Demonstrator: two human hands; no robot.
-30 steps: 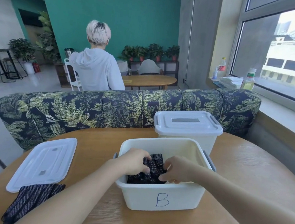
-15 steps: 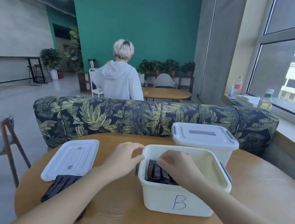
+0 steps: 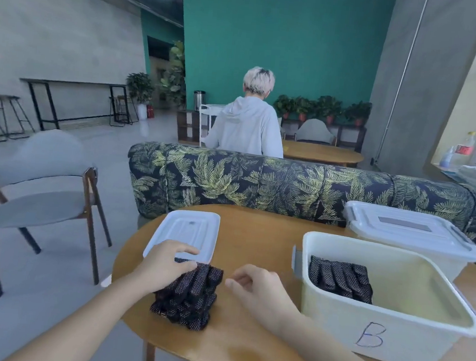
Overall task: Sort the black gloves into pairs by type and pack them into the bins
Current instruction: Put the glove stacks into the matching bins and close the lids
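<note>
Bench (image 3: pixel 257 239): round wooden top that carries the bins, the lid and the gloves; a leaf-print sofa (image 3: pixel 259 182) curves behind it.
Bin B (image 3: pixel 390 337): open white tub at the right, marked "B" on its near wall; one folded bundle of dotted black gloves (image 3: pixel 340 278) lies inside against its left wall.
Closed bin (image 3: pixel 410 238): second white tub just behind bin B, lid on; its contents are hidden.
Loose lid (image 3: pixel 186 230): lies flat on the bench, left of bin B.
Glove stack (image 3: pixel 189 294): dotted black gloves piled at the bench's near left edge, their far end touching the loose lid's near rim.
Left hand (image 3: pixel 166 263): rests on the far left part of the stack, fingers curled over the gloves; thumb lies on the lid's rim.
Right hand (image 3: pixel 253 285): just beside the stack on its right, fingers loosely curled, holding nothing and apart from the gloves.
Step in hand: probably taking up the next lot from the stack, one bundle being already packed.
Next move: likely needs the right hand to close in on the stack, so that a matched pair can be lifted clear and carried across to bin B beside the first bundle.
Risk: the stack sits at the bench's edge and could slide off.
</note>
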